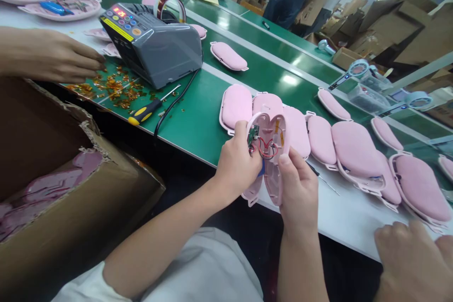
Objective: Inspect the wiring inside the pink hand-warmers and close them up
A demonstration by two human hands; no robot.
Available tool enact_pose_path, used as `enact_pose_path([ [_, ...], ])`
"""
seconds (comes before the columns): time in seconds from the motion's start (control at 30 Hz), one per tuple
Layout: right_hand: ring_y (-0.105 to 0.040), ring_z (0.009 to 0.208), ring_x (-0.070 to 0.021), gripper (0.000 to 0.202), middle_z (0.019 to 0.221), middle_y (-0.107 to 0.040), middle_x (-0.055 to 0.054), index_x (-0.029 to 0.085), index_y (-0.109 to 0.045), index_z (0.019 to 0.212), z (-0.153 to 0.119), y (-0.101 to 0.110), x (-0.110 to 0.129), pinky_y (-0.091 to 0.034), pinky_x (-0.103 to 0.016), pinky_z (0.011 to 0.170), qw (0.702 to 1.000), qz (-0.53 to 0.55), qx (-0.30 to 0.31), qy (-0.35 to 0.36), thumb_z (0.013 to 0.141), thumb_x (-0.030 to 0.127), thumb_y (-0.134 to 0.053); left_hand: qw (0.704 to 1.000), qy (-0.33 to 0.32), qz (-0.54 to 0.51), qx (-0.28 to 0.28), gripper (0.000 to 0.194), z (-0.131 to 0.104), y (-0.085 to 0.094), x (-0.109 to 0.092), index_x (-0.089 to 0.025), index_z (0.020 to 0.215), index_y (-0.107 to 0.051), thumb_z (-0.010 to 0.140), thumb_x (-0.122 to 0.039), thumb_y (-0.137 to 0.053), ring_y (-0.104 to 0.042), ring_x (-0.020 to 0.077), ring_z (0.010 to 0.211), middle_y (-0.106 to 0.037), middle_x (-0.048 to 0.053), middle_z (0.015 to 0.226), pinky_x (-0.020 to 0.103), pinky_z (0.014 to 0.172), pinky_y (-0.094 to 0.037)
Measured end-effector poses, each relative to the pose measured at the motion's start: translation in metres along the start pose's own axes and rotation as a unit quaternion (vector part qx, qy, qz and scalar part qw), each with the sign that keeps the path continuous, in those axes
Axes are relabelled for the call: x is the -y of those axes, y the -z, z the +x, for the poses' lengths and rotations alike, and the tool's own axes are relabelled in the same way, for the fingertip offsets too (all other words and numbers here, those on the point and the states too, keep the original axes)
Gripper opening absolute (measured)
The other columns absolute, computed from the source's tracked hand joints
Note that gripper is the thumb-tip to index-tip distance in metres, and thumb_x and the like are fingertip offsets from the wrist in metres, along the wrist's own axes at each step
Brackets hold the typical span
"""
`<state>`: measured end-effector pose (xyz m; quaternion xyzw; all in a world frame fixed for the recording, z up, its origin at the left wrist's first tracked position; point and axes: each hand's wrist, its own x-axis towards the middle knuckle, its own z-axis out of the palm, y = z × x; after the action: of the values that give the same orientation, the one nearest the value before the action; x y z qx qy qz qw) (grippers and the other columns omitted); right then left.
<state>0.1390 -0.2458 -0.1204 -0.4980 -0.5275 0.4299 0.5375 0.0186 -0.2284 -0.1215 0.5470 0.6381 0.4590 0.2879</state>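
Observation:
A pink plastic case (274,186) is spread apart into two shell halves in front of me, above the bench's near edge. My left hand (235,170) is closed on the left half, beside a green circuit board (254,134). My right hand (300,186) grips the outer edge of the right half, thumb on its rim. Red and black wires (267,147) run between the halves, and an amber strip (277,127) lies inside the right one. Partly hidden by my left fingers is a blue part (262,169).
Closed pink cases (354,146) line the bench. Leftward are a grey tape dispenser (170,52), a yellow-black screwdriver (145,113), amber scraps (123,92) and a cardboard box (120,193). Other people's hands reach in at left (53,54) and right (414,257).

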Motion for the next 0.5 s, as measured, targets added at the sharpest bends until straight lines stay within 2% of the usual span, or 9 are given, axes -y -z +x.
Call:
enact_pose_path([
  [0.1,-0.058,0.116,-0.0268,0.037,0.114,-0.070,-0.003,0.025,-0.066,0.117,0.001,-0.001,0.005,-0.047,-0.042,0.099,0.999,-0.036,0.000,-0.025,0.085,0.044,-0.062,1.000,-0.005,-0.007,0.005,0.026,0.002,-0.001,0.001,-0.026,0.103,-0.041,0.080,-0.021,-0.052,-0.066,0.0239,0.073,-0.068,0.002,0.081,0.030,0.060,-0.044],
  [0.23,-0.068,0.092,-0.0260,0.036,0.083,-0.074,-0.001,0.025,-0.070,0.109,0.005,0.000,0.008,-0.056,-0.038,0.081,0.997,-0.066,0.013,-0.024,0.082,0.047,-0.064,1.000,-0.002,-0.021,0.016,0.027,0.003,0.000,0.002,-0.027,0.100,-0.040,0.079,-0.024,-0.055,-0.066,0.0232,0.073,-0.068,0.001,0.080,0.029,0.059,-0.043],
  [0.3,-0.069,0.081,-0.0241,0.034,0.075,-0.072,0.000,0.026,-0.070,0.106,0.007,0.003,0.009,-0.057,-0.036,0.074,0.997,-0.074,0.019,-0.033,0.080,0.047,-0.066,0.999,-0.008,-0.026,0.019,0.025,0.004,0.001,0.002,-0.026,0.098,-0.039,0.079,-0.024,-0.054,-0.065,0.0225,0.072,-0.067,0.001,0.080,0.029,0.059,-0.043],
  [0.37,-0.069,0.080,-0.0226,0.030,0.076,-0.072,0.001,0.026,-0.071,0.101,0.010,0.008,0.010,-0.056,-0.035,0.073,0.996,-0.070,0.023,-0.048,0.079,0.046,-0.068,0.999,-0.018,-0.032,0.022,0.023,0.005,0.001,0.004,-0.026,0.097,-0.038,0.079,-0.022,-0.051,-0.065,0.0216,0.071,-0.066,0.001,0.080,0.029,0.060,-0.043],
  [0.5,-0.068,0.090,-0.0233,0.022,0.087,-0.073,0.001,0.026,-0.070,0.092,0.019,0.018,0.009,-0.055,-0.036,0.080,0.997,-0.026,0.045,-0.057,0.079,0.043,-0.069,0.999,-0.021,-0.027,0.024,0.021,0.008,0.000,0.007,-0.025,0.096,-0.036,0.079,-0.016,-0.045,-0.062,0.0204,0.067,-0.062,0.000,0.075,0.029,0.060,-0.043],
])
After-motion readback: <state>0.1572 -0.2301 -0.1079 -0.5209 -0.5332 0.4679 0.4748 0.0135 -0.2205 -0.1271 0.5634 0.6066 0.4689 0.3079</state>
